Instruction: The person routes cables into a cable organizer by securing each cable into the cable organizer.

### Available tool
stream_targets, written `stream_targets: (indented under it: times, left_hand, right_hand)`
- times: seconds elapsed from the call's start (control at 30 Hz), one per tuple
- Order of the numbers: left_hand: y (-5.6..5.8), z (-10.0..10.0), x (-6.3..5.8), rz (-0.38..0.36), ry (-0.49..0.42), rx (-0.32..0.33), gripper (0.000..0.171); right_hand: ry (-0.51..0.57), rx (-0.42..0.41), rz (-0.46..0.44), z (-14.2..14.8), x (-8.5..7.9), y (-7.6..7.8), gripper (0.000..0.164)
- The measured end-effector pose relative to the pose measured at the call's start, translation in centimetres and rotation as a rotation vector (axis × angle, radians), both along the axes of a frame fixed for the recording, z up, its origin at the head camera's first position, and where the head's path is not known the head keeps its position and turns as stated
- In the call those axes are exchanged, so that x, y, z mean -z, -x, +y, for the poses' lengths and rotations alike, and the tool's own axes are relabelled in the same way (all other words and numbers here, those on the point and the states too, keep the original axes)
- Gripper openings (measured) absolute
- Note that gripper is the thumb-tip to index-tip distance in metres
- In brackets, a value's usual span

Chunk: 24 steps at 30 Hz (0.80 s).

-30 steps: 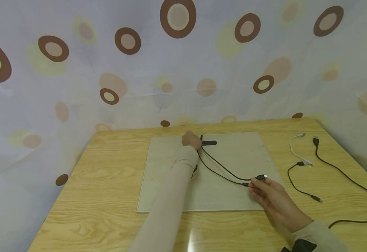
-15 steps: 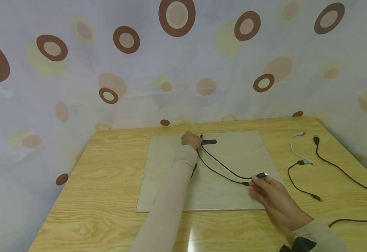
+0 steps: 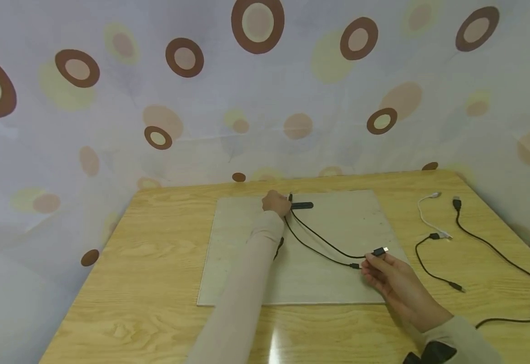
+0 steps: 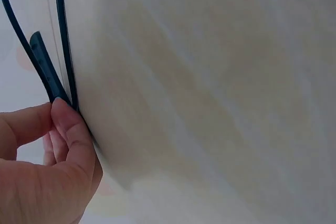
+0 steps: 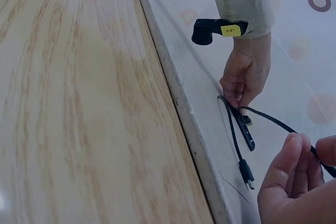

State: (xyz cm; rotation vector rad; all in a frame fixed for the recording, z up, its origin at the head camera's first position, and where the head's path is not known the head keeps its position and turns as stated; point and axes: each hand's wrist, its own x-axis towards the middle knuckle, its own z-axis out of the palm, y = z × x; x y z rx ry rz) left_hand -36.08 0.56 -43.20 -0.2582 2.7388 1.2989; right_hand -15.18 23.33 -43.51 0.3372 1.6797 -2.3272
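My left hand (image 3: 276,203) is at the far edge of a pale marbled board (image 3: 333,283). Thumb and fingertips pinch a thin black cable (image 4: 62,24) together with a flat black strip (image 4: 44,66), which juts out to the right of the hand in the head view. My right hand (image 3: 401,288), over the board's right edge, pinches the cable just behind its black USB-type plug (image 3: 380,251). A second, smaller black plug (image 3: 354,266) lies close to the right fingertips; the right wrist view shows it (image 5: 245,174) apart from them.
Right of the board, on the wooden table (image 3: 155,263), lie a short white cable (image 3: 421,212), a short black cable (image 3: 421,260) and a longer black USB cable (image 3: 496,245). A curtain with printed circles (image 3: 255,126) stands behind the table.
The right hand has shifted very slightly to the right, and the plug it holds tips a little further up. The left hand keeps its place and its pinch.
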Motion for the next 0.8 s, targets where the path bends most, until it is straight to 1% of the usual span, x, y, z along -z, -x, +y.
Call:
stream_targets:
  times: [0.07, 0.13, 0.23, 0.27, 0.37, 0.47, 0.5, 0.63, 0.8]
  left_hand:
    - [0.2, -0.1, 0.1, -0.007, -0.001, 0.021, 0.022]
    - [0.4, -0.2, 0.0, -0.019, -0.009, 0.033, 0.030]
    - [0.4, -0.3, 0.3, -0.011, -0.012, 0.024, 0.040]
    - [0.1, -0.3, 0.2, -0.003, -0.007, 0.018, 0.042]
    - [0.1, -0.3, 0.4, -0.005, -0.026, 0.003, 0.048]
    - [0.1, -0.3, 0.5, -0.007, -0.049, -0.007, 0.049]
    - [0.4, -0.3, 0.6, -0.012, -0.063, -0.008, 0.050]
    - [0.7, -0.4, 0.9, -0.016, -0.089, -0.013, 0.047]
    - [0.9, -0.5, 1.2, -0.041, -0.088, -0.013, 0.047]
  right_hand:
    - [0.011, 0.005, 0.006, 0.2, 0.0, 0.1, 0.008]
    - [0.022, 0.012, 0.013, 0.4, -0.1, 0.2, 0.007]
    - [0.026, 0.011, 0.018, 0.4, 0.0, 0.1, 0.008]
    - [0.028, 0.010, 0.016, 0.3, 0.0, 0.1, 0.009]
    - [0.025, 0.017, 0.001, 0.3, 0.0, 0.1, 0.009]
    - [0.015, 0.024, -0.014, 0.2, 0.0, 0.2, 0.008]
    - [0.011, 0.026, -0.017, 0.2, 0.0, 0.2, 0.008]
    - [0.008, 0.025, -0.016, 0.1, -0.1, 0.3, 0.008]
    - [0.014, 0.011, -0.009, 0.0, 0.0, 0.3, 0.010]
